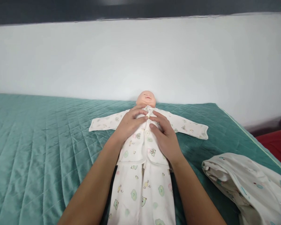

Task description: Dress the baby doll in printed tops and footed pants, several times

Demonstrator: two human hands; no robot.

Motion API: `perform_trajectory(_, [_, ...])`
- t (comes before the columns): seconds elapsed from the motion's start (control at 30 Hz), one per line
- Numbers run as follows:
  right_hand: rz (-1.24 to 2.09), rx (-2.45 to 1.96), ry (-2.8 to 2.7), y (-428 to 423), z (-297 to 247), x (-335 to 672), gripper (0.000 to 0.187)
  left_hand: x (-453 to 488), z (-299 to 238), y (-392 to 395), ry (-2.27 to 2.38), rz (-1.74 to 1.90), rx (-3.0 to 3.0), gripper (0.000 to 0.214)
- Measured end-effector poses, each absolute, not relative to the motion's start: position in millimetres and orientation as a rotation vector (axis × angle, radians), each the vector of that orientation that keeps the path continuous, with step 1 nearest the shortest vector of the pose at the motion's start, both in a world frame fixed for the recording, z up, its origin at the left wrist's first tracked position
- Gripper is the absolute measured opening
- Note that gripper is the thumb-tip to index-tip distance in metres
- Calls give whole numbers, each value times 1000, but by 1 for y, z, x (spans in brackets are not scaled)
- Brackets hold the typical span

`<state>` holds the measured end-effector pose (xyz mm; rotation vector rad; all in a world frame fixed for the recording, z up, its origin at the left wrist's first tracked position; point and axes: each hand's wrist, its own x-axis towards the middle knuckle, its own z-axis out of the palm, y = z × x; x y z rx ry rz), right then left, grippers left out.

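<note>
A baby doll (146, 97) lies on its back on a teal quilted bed cover (37, 150), head toward the wall. It wears a white printed top (140, 142) with sleeves spread out and matching trousers (142, 193). My left hand (128, 123) rests on the doll's chest, fingers pinched on the top's front edge near a small button (148, 116). My right hand (165, 136) lies on the other side of the chest, fingertips pressed on the same front edge close to the collar.
A crumpled white printed cloth (245, 184) lies on the bed at the lower right. A white wall (140, 59) runs behind the bed. Something red (277, 145) sits past the bed's right edge.
</note>
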<state>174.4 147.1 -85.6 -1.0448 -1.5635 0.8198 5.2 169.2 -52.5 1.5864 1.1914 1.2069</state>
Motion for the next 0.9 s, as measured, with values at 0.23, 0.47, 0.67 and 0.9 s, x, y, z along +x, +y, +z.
perform_trajectory(0.23, [805, -1063, -1583, 148, -86, 175, 22, 5, -51, 168, 1171, 1214, 1543, 1])
perform_trajectory(0.47, [770, -1037, -1611, 149, -89, 175, 23, 6, -51, 168, 1213, 1201, 1523, 6])
perform_trajectory(0.67, [789, -1016, -1608, 149, -89, 175, 25, 6, -48, 166, 1204, 1192, 1556, 9])
perform_trajectory(0.9, [824, -1022, -1586, 149, -87, 176, 25, 5, -50, 167, 1206, 1194, 1564, 9])
